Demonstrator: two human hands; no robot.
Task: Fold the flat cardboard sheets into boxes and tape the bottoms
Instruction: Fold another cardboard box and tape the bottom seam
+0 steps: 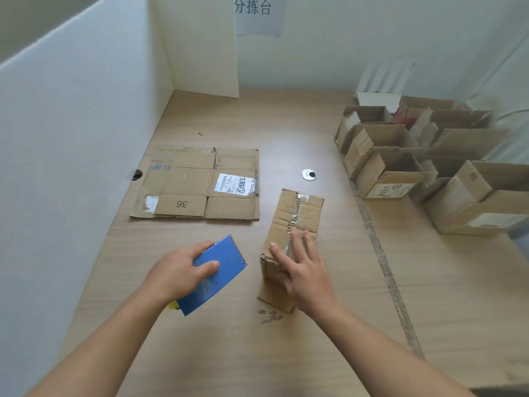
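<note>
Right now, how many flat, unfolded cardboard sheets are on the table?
1. The flat cardboard sheet lies on the left side of the table, beyond the blue tape dispenser. More could lie hidden beneath it.

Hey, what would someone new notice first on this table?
The two hands at the centre: the left hand grips a blue tape dispenser, the right hand presses flat on a small taped box. Behind them lies a flattened cardboard sheet, and folded boxes crowd the far right.
</note>
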